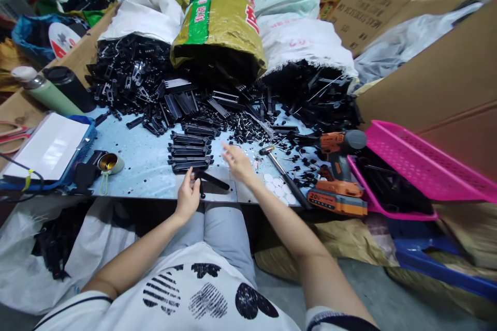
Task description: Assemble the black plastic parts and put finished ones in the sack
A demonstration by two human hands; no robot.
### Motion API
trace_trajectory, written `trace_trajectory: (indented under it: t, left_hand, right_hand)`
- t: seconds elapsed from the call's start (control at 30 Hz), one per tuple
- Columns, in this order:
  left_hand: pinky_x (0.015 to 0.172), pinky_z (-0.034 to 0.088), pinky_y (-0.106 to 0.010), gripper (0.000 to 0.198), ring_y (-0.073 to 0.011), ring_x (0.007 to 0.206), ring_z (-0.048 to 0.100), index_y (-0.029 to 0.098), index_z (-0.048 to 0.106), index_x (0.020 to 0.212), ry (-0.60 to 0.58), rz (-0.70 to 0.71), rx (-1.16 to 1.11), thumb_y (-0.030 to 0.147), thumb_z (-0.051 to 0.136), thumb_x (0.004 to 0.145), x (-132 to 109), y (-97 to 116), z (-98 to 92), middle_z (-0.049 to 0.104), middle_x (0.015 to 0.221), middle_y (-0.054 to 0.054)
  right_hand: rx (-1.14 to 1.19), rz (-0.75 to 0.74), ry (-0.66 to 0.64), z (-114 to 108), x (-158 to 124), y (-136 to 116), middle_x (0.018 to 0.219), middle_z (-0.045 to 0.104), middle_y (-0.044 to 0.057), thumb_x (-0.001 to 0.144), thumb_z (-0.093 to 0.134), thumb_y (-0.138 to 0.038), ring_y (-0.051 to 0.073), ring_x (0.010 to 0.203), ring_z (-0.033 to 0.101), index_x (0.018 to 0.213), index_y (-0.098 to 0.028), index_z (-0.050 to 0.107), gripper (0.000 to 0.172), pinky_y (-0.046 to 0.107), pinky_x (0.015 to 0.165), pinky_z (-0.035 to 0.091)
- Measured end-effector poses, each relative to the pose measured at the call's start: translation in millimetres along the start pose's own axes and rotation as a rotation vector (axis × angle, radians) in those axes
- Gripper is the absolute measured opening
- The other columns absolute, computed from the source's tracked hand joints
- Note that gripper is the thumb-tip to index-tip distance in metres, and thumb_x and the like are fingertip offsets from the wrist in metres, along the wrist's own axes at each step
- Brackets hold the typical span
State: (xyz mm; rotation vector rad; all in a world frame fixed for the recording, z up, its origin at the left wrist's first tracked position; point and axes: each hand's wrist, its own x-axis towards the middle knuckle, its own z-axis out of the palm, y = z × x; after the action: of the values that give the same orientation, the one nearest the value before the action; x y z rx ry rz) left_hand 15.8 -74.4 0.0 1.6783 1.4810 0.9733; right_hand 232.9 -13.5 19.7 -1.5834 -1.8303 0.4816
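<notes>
Rows of black plastic pieces (190, 154) lie just beyond a seated worker's left hand (188, 196), its thumb and fingers closed on a long black strip (216, 181) jutting rightward; the right hand (238, 164), fingers loosely apart, hangs beyond the strip's far end, a hammer (280, 166) to its right.

From my remote post, I am noting plain black on the long part (218, 182) and likewise on the stacked pieces (190, 151). The worktop (134, 163) is showing pale blue with dark flecks. I am recording orange and dark grey on the drill (338, 165), bright pink on the basket (427, 168), white on the discs (279, 189). The large sack (223, 18) is displaying gold, a green band and red lettering. The shirt (209, 301) is carrying black printed shapes, some striped, on white. I am logging pale green on the bottle (54, 95).
</notes>
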Motion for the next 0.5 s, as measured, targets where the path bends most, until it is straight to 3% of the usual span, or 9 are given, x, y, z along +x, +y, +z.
trace_trajectory:
  t: [0.1, 0.17, 0.23, 0.37, 0.5]
  left_hand:
    - [0.091, 0.046, -0.044, 0.058, -0.0277, 0.112, 0.052, 0.016, 0.032, 0.139, -0.004, 0.117, 0.279, 0.027, 0.051, 0.085, -1.4, -6.0, -7.1, 0.049, 0.125, -0.017]
    - [0.098, 0.039, -0.049, 0.051, -0.0304, 0.123, 0.042, 0.019, 0.04, 0.134, -0.05, 0.305, 0.402, 0.021, 0.05, 0.084, 4.6, -3.5, -9.8, 0.047, 0.128, -0.015]
    - [0.099, 0.037, -0.049, 0.043, -0.0295, 0.124, 0.04, 0.021, 0.049, 0.126, -0.182, 0.491, 0.466, 0.015, 0.045, 0.084, 14.6, 1.8, -7.6, 0.052, 0.124, -0.013]
    - [0.096, 0.037, -0.048, 0.039, -0.0276, 0.119, 0.045, 0.021, 0.053, 0.121, -0.427, 0.674, 0.604, 0.01, 0.042, 0.086, 35.7, 11.0, 6.0, 0.057, 0.118, -0.012]
    - [0.089, 0.039, -0.041, 0.043, -0.023, 0.103, 0.054, 0.021, 0.051, 0.124, -0.57, 0.703, 0.717, 0.004, 0.041, 0.085, 48.2, 15.6, 13.8, 0.061, 0.108, -0.009]
  right_hand:
    - [-0.236, 0.217, 0.246, -53.6, 60.2, 69.7, 0.121, 0.054, 0.014, 0.093, 0.041, -0.032, 0.021, 0.112, 0.048, 0.127, -0.013, 0.052, 0.041, 0.034, 0.096, 0.036]
    - [-0.348, 0.409, 0.265, -83.8, 96.1, 109.1, 0.124, 0.05, 0.02, 0.091, 0.043, -0.029, 0.021, 0.113, 0.045, 0.127, -0.006, 0.049, 0.043, 0.034, 0.095, 0.033]
    - [-0.379, 0.499, 0.263, -103.0, 125.1, 135.1, 0.124, 0.047, 0.026, 0.091, 0.042, -0.027, 0.02, 0.112, 0.044, 0.127, 0.0, 0.046, 0.045, 0.035, 0.093, 0.031]
    - [-0.365, 0.547, 0.274, -112.7, 164.6, 152.3, 0.121, 0.046, 0.032, 0.09, 0.043, -0.027, 0.015, 0.105, 0.045, 0.122, 0.008, 0.043, 0.047, 0.031, 0.086, 0.031]
    - [-0.279, 0.581, 0.268, -114.7, 184.6, 150.6, 0.11, 0.055, 0.026, 0.09, 0.039, -0.028, 0.008, 0.086, 0.05, 0.113, 0.007, 0.047, 0.043, 0.025, 0.077, 0.031]
